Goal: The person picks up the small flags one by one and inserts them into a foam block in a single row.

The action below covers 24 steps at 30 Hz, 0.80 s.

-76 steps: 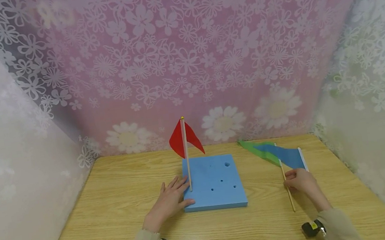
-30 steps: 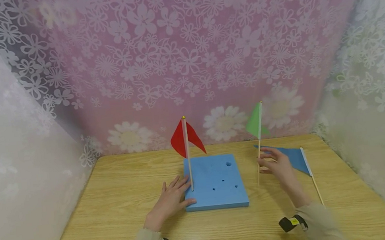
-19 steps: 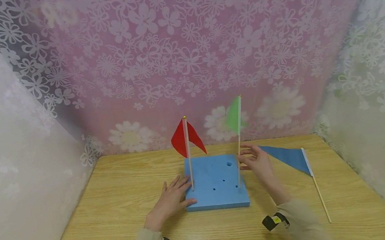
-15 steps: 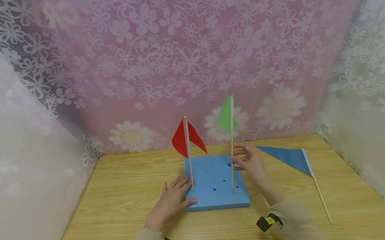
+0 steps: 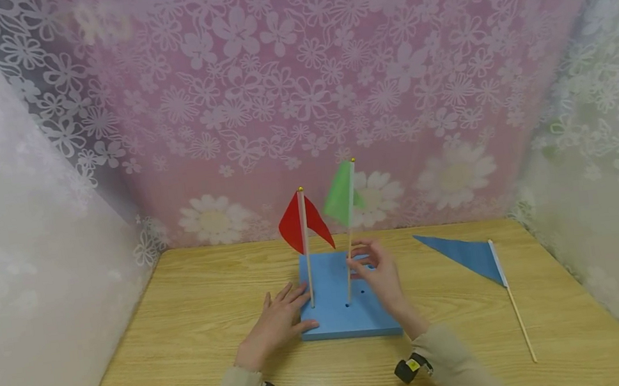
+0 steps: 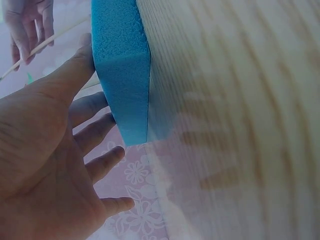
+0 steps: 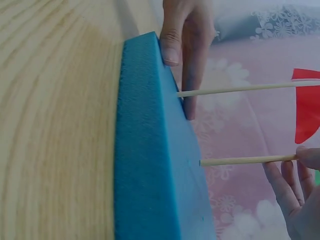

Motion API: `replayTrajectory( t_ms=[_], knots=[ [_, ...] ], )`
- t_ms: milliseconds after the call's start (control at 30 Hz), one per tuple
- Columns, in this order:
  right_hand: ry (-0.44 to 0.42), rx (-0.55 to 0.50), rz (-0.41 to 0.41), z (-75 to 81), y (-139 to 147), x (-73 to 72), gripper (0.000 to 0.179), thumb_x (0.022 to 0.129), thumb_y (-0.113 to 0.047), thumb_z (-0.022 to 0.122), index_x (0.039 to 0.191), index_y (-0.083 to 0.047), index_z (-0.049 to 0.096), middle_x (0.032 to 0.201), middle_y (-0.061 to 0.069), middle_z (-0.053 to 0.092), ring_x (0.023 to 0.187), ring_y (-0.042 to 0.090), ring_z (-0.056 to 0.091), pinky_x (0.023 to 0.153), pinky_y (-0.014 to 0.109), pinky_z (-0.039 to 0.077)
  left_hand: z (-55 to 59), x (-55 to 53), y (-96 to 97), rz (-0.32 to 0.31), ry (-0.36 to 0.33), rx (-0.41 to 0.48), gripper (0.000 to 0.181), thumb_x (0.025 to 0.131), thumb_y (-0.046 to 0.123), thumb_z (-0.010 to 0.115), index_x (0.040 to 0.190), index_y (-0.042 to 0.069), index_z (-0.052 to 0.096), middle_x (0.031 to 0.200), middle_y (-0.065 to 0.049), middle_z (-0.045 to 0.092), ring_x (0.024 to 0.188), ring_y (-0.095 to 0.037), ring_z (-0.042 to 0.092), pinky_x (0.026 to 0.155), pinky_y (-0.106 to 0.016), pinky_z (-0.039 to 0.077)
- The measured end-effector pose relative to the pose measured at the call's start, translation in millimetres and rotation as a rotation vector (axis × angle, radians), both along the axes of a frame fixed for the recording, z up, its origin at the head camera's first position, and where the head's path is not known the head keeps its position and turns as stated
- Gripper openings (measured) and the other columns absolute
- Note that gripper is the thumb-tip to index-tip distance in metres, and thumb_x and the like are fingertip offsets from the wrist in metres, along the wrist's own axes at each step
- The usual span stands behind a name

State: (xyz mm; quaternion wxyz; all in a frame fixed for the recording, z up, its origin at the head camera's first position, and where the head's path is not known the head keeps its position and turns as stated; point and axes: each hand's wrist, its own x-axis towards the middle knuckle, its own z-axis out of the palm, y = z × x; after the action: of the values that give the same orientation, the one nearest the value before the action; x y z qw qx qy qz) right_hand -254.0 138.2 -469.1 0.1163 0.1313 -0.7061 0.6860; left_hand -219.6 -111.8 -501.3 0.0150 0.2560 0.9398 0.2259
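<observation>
A blue foam block (image 5: 332,332) with several small holes lies on the table. At its left edge my left hand (image 5: 274,326) rests with fingers spread, thumb on the top near the front corner. A red flag (image 5: 292,224) stands upright in a hole beside these fingers. My right hand (image 5: 377,275) pinches the stick of a green flag (image 5: 340,195) between thumb and fingers, slightly tilted. The lower end of that stick (image 7: 235,161) is at the front middle hole; whether it has entered cannot be told. In the left wrist view, the fingers (image 6: 95,132) touch the block's side.
A blue flag (image 5: 465,261) lies on the wooden table (image 5: 195,297) to the right of the block. Flowered curtains (image 5: 251,97) enclose the back and both sides. Each wrist wears a small black camera (image 5: 408,369).
My right hand picked the green flag up from beside the blue one, raised it upright and carried it left over the block. The left hand stayed in place.
</observation>
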Motion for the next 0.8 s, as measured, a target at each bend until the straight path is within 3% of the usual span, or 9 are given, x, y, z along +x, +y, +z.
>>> replayTrajectory(
  t_ms=[133, 300, 800],
  knots=[
    [0.015, 0.017, 0.005, -4.7, -4, 1.7, 0.034, 0.092, 0.002, 0.071, 0.125, -0.001, 0.061, 0.110, 0.029, 0.065, 0.090, 0.034, 0.070, 0.071, 0.045, 0.062, 1.1, 0.3, 0.3, -0.003, 0.001, -0.004, 0.071, 0.094, 0.045, 0.070, 0.152, 0.010, 0.049, 0.161, -0.010, 0.039, 0.151, -0.043, 0.025, 0.111, -0.077, 0.015],
    [0.015, 0.039, 0.004, -8.6, -7, 4.2, 0.036, 0.093, 0.003, 0.070, 0.127, 0.003, 0.059, 0.111, 0.029, 0.065, 0.094, 0.048, 0.066, 0.070, 0.041, 0.063, 2.4, 1.5, 0.0, -0.006, 0.001, -0.007, 0.071, 0.094, 0.044, 0.070, 0.152, 0.010, 0.048, 0.161, -0.011, 0.039, 0.150, -0.043, 0.025, 0.112, -0.077, 0.015],
    [0.085, 0.092, 0.029, -29.1, -8, 10.2, 0.033, 0.091, 0.007, 0.070, 0.122, 0.006, 0.059, 0.104, 0.024, 0.067, 0.086, 0.041, 0.068, 0.066, 0.042, 0.062, 2.9, 1.2, -0.2, -0.005, -0.009, -0.005, 0.071, 0.094, 0.045, 0.069, 0.152, 0.011, 0.048, 0.161, -0.010, 0.038, 0.151, -0.041, 0.025, 0.111, -0.077, 0.015]
  ],
)
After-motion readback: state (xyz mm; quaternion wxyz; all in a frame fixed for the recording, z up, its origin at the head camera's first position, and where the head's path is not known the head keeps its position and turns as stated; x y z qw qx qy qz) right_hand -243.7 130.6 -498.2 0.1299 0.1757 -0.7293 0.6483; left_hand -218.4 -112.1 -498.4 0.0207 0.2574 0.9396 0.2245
